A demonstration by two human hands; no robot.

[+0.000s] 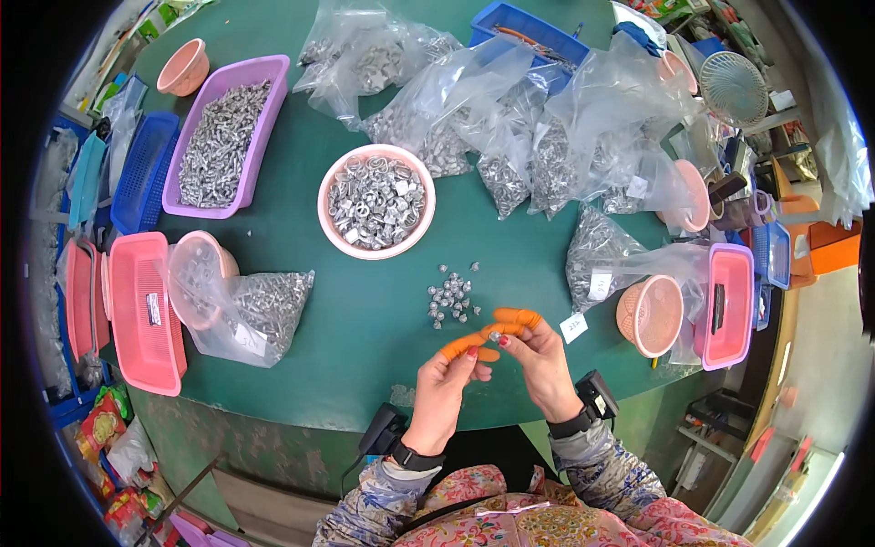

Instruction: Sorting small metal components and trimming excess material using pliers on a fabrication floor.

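My two hands meet over the near middle of the green table [365, 301], with orange covers on several fingers. My right hand [544, 365] pinches a small silver metal part [495, 336] between thumb and finger. Close beside it, my left hand [442, 387] is closed, thumb against its covered forefinger; whatever lies in that pinch is too small to make out. Just beyond the fingertips lies a loose pile of small silver metal parts [448, 297]. Farther back, a round pink bowl [324, 214] holds many silver ring-like and square metal pieces.
A purple tray [281, 87] of metal parts stands far left, near a pink basket [137, 360] and a bag of parts [278, 314]. Several clear bags [428, 118] fill the back. At right are a pink basket [650, 316], a paper tag [573, 327] and a pink tray [749, 305].
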